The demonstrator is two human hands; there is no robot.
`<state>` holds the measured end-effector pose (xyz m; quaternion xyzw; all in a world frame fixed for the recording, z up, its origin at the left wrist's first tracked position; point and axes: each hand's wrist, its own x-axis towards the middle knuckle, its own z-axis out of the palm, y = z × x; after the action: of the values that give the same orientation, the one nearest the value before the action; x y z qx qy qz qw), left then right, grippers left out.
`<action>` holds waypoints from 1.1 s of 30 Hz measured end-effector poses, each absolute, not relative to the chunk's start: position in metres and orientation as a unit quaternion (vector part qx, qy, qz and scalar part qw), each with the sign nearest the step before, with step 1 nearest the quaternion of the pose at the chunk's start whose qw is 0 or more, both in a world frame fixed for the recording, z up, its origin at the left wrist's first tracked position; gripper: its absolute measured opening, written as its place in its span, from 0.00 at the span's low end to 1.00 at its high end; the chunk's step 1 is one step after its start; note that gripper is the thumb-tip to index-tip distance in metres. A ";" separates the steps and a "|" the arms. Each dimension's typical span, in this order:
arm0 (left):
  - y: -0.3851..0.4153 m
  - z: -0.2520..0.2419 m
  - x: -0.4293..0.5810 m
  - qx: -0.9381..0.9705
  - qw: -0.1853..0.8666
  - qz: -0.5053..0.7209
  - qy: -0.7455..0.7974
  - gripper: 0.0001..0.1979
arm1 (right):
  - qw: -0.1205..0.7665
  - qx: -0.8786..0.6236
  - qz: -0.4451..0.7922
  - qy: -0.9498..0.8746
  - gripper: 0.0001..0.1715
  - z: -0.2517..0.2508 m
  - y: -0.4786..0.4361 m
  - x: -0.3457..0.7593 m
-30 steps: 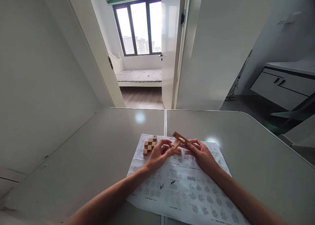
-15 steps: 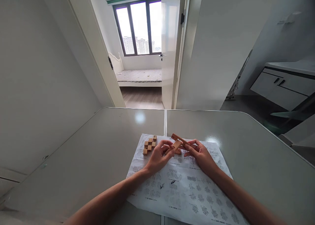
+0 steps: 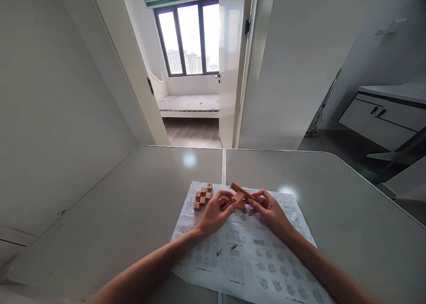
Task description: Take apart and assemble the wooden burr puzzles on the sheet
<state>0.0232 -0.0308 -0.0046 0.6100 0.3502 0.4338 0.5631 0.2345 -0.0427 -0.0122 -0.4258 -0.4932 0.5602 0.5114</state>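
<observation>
Near the top of a printed paper sheet point(image 3: 246, 246), my left hand point(image 3: 214, 211) pinches a short wooden piece point(image 3: 238, 197), tilted up to the right. My right hand point(image 3: 269, 207) grips the lower right end of a longer wooden bar point(image 3: 240, 190), which slants up to the left behind the short piece. The two pieces cross or touch between my hands. Below them, more wooden pieces show partly, one of them point(image 3: 241, 205) near the paper. Several small wooden blocks point(image 3: 203, 196) lie clustered on the sheet left of my left hand.
The sheet rests on a glossy grey table point(image 3: 133, 215) with a seam down its middle. Beyond the table's far edge are an open door point(image 3: 229, 73), a bed point(image 3: 189, 103) and a window. A white cabinet point(image 3: 382, 113) stands at the far right.
My right hand has shifted slightly to the left, and the long bar has moved a little left and down, closer over the short piece. My left hand has barely moved.
</observation>
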 end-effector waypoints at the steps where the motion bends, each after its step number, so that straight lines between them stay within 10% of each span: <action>1: -0.030 -0.005 0.023 0.612 0.561 0.433 0.352 0.17 | 0.512 -0.424 0.559 -0.495 0.23 -0.013 -0.043 0.235; 33: -0.029 -0.010 0.023 0.629 0.519 0.438 0.378 0.16 | 0.504 -0.411 0.540 -0.534 0.21 -0.029 -0.040 0.238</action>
<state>0.0227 -0.0291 -0.0101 0.6293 0.3776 0.4377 0.5194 0.2382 -0.0399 -0.0290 -0.4114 -0.5338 0.5403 0.5039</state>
